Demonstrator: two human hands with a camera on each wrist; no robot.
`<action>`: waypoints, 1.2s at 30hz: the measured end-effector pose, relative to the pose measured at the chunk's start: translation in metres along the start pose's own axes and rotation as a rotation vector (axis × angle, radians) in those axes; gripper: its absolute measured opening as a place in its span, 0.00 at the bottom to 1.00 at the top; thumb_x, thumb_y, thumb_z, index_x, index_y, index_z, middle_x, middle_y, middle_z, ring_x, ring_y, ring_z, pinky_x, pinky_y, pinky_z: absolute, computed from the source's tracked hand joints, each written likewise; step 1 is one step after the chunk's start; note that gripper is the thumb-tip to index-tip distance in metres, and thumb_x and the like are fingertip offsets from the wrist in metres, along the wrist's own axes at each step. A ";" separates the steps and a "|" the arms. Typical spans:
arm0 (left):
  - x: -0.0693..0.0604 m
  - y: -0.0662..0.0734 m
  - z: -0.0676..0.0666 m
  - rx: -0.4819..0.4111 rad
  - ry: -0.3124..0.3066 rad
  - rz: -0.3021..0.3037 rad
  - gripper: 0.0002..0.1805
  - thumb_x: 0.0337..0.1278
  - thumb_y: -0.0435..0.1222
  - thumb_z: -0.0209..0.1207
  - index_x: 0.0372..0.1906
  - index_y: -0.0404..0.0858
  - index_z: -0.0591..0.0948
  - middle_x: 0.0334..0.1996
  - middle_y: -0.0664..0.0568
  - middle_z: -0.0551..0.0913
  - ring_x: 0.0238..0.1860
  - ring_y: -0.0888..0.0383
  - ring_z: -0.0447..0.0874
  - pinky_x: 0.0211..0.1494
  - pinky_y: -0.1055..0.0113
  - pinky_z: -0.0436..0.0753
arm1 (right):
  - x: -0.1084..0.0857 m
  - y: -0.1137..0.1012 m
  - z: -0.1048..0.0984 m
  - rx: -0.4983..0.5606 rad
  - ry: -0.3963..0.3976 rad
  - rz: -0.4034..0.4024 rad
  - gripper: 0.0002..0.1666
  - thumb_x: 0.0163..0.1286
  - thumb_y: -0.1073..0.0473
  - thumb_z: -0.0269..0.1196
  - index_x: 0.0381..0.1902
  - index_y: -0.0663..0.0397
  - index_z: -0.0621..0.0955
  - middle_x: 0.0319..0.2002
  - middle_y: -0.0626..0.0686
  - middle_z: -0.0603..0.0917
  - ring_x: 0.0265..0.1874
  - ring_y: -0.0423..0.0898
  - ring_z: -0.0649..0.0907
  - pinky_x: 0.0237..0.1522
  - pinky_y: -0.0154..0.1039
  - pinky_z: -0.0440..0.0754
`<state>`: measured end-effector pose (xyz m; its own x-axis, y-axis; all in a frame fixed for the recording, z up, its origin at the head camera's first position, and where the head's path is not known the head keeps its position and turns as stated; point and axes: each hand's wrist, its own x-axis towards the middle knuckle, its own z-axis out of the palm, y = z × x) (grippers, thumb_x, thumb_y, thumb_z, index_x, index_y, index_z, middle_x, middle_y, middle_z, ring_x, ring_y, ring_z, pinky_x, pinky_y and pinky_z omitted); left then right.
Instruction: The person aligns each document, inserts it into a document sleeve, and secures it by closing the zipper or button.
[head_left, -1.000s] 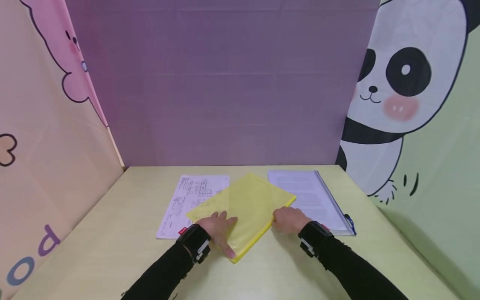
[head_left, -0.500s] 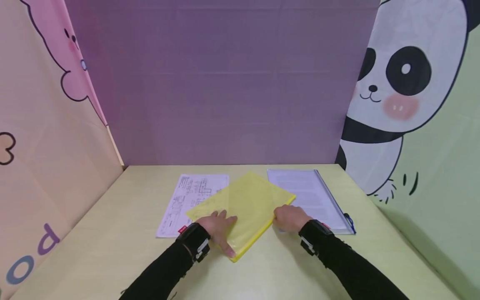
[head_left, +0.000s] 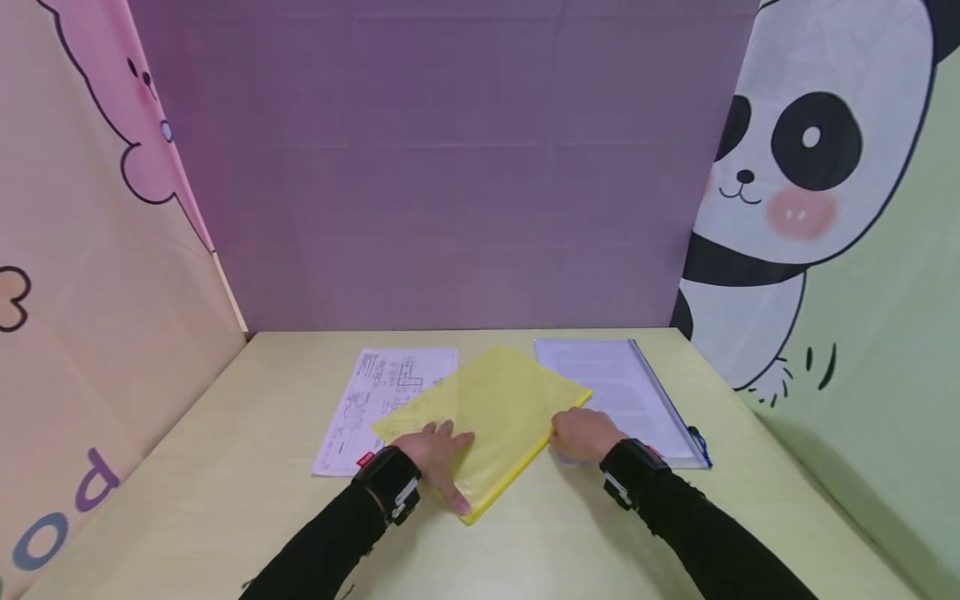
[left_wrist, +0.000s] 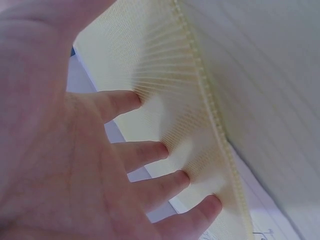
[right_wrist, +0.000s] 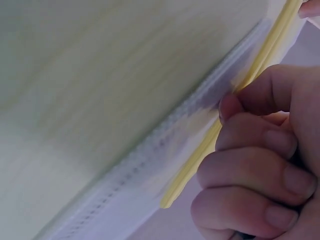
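- Purple cloth (head_left: 450, 167) hangs behind the pale bench (head_left: 210, 500), and a panda (head_left: 772, 192) is pictured on the right-hand wall (head_left: 892, 350).
- With my left hand (head_left: 437, 460) I press on the yellow pouch (head_left: 502, 408), fingers spread, thumb at its near corner; the mesh dents under my fingertips (left_wrist: 157, 148).
- My right hand (head_left: 585, 437) is curled, thumb and forefinger pinching the pouch's edge (right_wrist: 190, 172), the other fingers bent in.
- That pouch lies cornerwise on the middle of the bench, between my hands.
- Left of it, partly covered by it, is a sheet (head_left: 360, 404) with printed line drawings.
- Right of it, also partly covered, is a clear file (head_left: 611, 379) with a printed page; something blue (head_left: 701, 446) sits at its near right corner.
- Black bands (head_left: 388, 483) circle both my wrists.
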<state>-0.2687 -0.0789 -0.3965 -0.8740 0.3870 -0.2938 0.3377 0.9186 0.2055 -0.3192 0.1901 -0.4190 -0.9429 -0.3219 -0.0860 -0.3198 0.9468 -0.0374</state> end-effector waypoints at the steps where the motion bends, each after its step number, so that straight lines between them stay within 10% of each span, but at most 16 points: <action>1: 0.000 0.000 0.000 0.001 -0.002 -0.001 0.62 0.34 0.61 0.79 0.79 0.50 0.63 0.79 0.40 0.56 0.78 0.38 0.52 0.73 0.35 0.60 | 0.000 0.001 0.000 0.001 0.007 0.000 0.12 0.72 0.58 0.60 0.26 0.51 0.76 0.24 0.49 0.75 0.24 0.48 0.73 0.31 0.45 0.73; 36: 0.002 -0.007 0.002 -0.001 -0.031 0.039 0.63 0.33 0.61 0.78 0.79 0.51 0.62 0.80 0.41 0.53 0.79 0.39 0.49 0.75 0.36 0.57 | -0.002 0.019 -0.001 -0.073 0.060 0.027 0.12 0.73 0.59 0.59 0.27 0.54 0.77 0.24 0.51 0.76 0.25 0.50 0.75 0.32 0.51 0.78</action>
<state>-0.2723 -0.0843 -0.4002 -0.8488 0.4250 -0.3145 0.3711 0.9026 0.2183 -0.3231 0.2084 -0.4185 -0.9543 -0.2976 -0.0261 -0.2984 0.9537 0.0369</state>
